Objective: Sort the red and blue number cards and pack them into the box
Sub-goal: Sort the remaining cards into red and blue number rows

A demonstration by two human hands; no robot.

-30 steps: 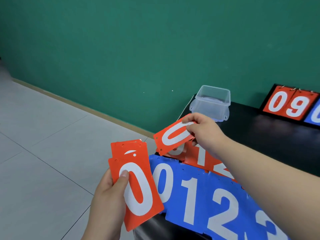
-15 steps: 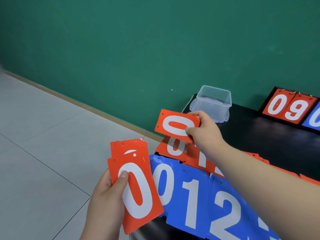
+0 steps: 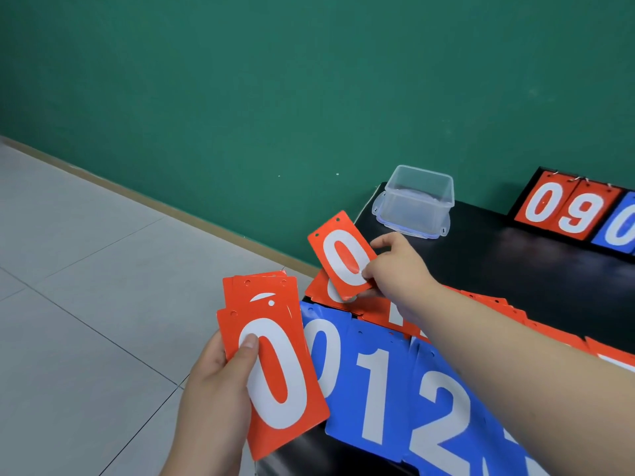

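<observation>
Red 0 stack point(image 3: 271, 372) gripped in left hand point(image 3: 213, 400), thumb on top. Right hand point(image 3: 395, 266) pinches another red 0 card point(image 3: 342, 255) above bench point(image 3: 515, 280) rows. Clear box point(image 3: 417, 201) behind, seemingly empty.

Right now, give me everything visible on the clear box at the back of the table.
The clear plastic box is a translucent, rounded-corner rectangular tub, open on top with no lid on it, and looks empty. A wider flanged piece under it, with small end tabs, may be its lid; I cannot be sure. It stands upright at the far left corner of the black table, close to the green wall. Nothing else touches it.
</observation>
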